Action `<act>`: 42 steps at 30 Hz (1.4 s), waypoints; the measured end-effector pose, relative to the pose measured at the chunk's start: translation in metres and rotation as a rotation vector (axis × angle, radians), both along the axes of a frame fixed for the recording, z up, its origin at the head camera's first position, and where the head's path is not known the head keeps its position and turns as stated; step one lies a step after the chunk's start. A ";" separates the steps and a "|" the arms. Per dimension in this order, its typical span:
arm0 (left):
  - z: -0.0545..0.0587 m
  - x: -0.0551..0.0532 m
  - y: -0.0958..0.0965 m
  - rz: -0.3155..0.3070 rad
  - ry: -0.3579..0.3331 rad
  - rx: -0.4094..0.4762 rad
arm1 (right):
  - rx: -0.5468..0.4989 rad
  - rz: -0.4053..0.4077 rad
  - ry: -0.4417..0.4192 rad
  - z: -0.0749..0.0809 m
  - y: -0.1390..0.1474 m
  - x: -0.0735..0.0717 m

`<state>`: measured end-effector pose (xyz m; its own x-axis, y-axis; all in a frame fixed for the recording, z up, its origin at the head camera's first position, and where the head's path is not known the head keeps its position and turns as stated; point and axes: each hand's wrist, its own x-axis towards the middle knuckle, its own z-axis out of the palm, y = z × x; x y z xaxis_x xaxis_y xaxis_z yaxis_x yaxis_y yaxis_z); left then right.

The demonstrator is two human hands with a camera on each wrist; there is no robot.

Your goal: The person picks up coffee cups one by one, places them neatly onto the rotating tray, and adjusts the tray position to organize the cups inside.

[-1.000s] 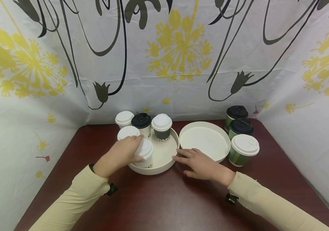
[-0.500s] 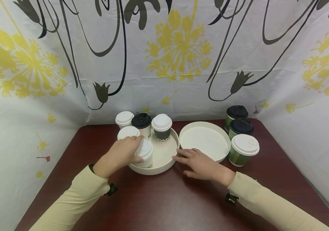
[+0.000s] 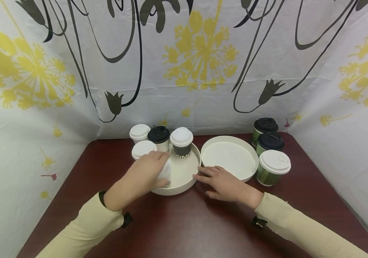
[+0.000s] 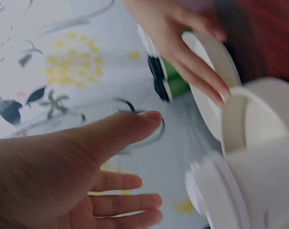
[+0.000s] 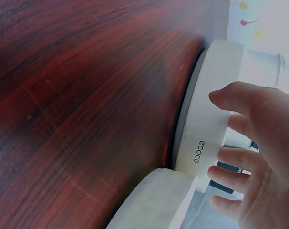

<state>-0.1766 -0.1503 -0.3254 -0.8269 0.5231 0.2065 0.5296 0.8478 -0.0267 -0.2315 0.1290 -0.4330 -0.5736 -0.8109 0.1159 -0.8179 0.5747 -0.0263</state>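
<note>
My left hand (image 3: pixel 143 173) is over the front of the left round tray (image 3: pixel 187 172), its thumb and fingers spread apart. Behind it, partly hidden, stands a white-lidded paper cup (image 3: pixel 164 172). In the left wrist view that cup (image 4: pixel 273 176) sits beyond the fingertips, with a gap between. My right hand (image 3: pixel 224 182) has its fingers extended, and the fingertips are at the left tray's right rim. The right wrist view shows these fingers (image 5: pixel 232 179) loosely bent beside the tray wall, holding nothing. Also at the left tray are a black-lidded cup (image 3: pixel 159 135) and a dark-sleeved cup (image 3: pixel 181 139).
Two more white-lidded cups (image 3: pixel 139 132) stand at the left. A second round tray (image 3: pixel 229 157) adjoins the first one on the right. Beyond it is a row of green cups (image 3: pixel 268 175), two with black lids, one with white. A patterned cloth (image 3: pixel 200 107) backs the table.
My left hand has moved slightly right over the front cup, covering more of it, and its fingers are now off the cup. My right hand and the trays have stayed put.
</note>
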 end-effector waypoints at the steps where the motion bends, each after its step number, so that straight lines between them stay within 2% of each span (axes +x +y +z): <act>1: 0.000 0.004 0.004 -0.032 0.004 0.004 | -0.005 0.005 0.007 0.000 0.000 0.000; 3: 0.000 0.011 0.011 -0.087 -0.010 0.011 | -0.007 0.010 0.019 0.000 0.000 0.001; 5: -0.002 0.018 0.017 -0.130 -0.053 0.007 | -0.008 0.011 0.024 0.001 0.000 0.002; 9: -0.015 0.026 0.027 -0.182 -0.158 -0.035 | -0.004 0.018 0.042 0.001 -0.001 0.002; 15: -0.047 0.024 0.032 -0.170 -0.247 -0.123 | -0.014 0.030 0.063 -0.001 -0.001 0.003; 19: -0.058 0.025 0.033 -0.144 -0.322 -0.150 | -0.009 0.029 0.062 -0.001 -0.002 0.004; 21: -0.059 0.027 0.032 -0.131 -0.347 -0.149 | 0.001 0.023 0.055 0.000 -0.002 0.004; 33: -0.054 0.027 0.032 -0.127 -0.325 -0.152 | 0.029 -0.008 -0.005 0.001 0.003 0.001; 42: -0.050 0.024 0.024 -0.100 -0.390 -0.110 | 0.032 -0.021 -0.039 0.003 0.005 -0.001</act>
